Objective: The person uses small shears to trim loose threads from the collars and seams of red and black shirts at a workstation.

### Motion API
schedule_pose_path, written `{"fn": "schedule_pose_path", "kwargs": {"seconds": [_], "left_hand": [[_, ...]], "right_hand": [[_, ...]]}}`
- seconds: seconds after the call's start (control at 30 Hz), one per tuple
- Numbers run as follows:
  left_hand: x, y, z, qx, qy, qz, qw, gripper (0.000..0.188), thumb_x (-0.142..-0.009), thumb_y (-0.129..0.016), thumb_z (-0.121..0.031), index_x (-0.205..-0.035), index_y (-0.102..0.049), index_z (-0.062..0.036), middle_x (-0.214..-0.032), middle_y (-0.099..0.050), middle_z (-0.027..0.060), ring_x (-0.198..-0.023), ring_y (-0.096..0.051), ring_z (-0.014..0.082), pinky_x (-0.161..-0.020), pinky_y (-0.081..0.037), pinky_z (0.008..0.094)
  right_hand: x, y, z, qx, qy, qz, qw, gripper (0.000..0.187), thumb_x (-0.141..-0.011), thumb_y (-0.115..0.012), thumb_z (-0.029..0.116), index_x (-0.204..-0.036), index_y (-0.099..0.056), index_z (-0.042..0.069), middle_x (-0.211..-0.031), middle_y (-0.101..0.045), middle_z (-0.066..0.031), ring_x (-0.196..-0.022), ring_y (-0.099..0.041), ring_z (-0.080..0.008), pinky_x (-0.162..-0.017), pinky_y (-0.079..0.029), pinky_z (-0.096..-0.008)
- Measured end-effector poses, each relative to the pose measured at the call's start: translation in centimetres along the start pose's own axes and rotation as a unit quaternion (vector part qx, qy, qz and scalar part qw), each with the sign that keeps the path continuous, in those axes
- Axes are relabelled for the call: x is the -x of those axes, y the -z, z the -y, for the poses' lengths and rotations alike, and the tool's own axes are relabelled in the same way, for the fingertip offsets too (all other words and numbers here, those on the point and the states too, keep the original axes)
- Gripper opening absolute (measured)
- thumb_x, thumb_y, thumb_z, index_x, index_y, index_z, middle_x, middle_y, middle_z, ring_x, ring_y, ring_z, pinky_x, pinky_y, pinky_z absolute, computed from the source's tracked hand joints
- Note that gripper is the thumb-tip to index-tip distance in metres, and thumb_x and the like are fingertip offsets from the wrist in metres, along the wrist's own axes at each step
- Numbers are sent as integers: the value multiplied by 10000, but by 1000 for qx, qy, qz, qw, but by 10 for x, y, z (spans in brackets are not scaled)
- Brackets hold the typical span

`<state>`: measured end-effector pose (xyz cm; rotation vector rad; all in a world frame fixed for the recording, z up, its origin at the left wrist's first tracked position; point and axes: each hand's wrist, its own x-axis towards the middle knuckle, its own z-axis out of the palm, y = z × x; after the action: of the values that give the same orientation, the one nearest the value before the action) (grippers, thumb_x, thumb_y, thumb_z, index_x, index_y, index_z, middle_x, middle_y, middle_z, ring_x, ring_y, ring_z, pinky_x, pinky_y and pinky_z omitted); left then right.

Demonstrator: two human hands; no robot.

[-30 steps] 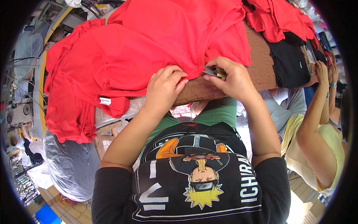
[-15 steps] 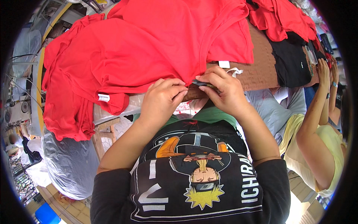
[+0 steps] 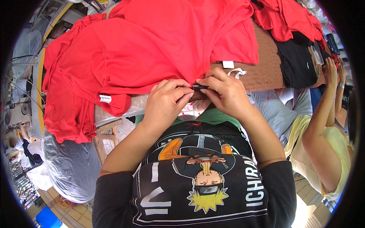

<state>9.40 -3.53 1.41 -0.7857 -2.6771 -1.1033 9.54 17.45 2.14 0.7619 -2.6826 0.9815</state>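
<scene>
A large red garment (image 3: 152, 45) lies spread over the table, its near edge drawn toward me at the middle. My left hand (image 3: 167, 99) pinches this edge between thumb and fingers. Close beside it, my right hand (image 3: 227, 91) grips a pair of small dark thread snips (image 3: 199, 86), whose blades point left at the pinched edge. Only the front of the snips shows; the rest is inside my fingers. Whether the blades touch the cloth is too small to tell. A white label (image 3: 105, 98) shows on the garment's left part, and another white label (image 3: 228, 64) lies near my right hand.
The table has a brown patterned cover (image 3: 262, 64). To the right lie a black cloth (image 3: 296, 62) and another red garment (image 3: 291, 19). A co-worker's arm (image 3: 321, 98) is raised at the far right. A plastic-wrapped bundle (image 3: 70, 167) stands at lower left.
The snips' blades have swung closer to my left fingertips and look more closed together. My right hand has shifted slightly left; the garment lies nearly as before.
</scene>
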Motion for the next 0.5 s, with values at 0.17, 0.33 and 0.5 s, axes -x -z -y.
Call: {"fn": "schedule_pose_path", "kwargs": {"seconds": [0.17, 0.33, 0.5], "left_hand": [[-2, 8, -6, -31, -1, 45, 998, 112, -730, -752, -88, -834, -718, -65, -1038, -643, 50, -908, -611, 243, -798, -474, 352], [-15, 18, -3, 123, -7, 86, 989, 78, -815, -703, -96, -875, -675, -54, -1189, -614, 85, -1017, -590, 204, -885, -450, 364], [-38, 32, 9, 597, 179, 154, 766, 80, -947, -588, -129, -939, -609, -52, -1324, -545, 204, -1051, -599, 160, -911, -481, 296]], "right_hand": [[0, -1, -1, -3, -18, -18, 1000, 226, -763, -699, 91, -987, -667, 92, -932, -605, -58, -763, -645, -264, -613, -515, -367], [-10, 16, -3, -62, -32, -65, 995, 347, -733, -719, 64, -1069, -654, 117, -1099, -623, -56, -745, -661, -239, -638, -528, -355], [-30, 31, -6, -208, -88, 17, 974, 399, -770, -742, 36, -1146, -622, 94, -1159, -631, -60, -821, -652, -142, -711, -527, -282]]}}
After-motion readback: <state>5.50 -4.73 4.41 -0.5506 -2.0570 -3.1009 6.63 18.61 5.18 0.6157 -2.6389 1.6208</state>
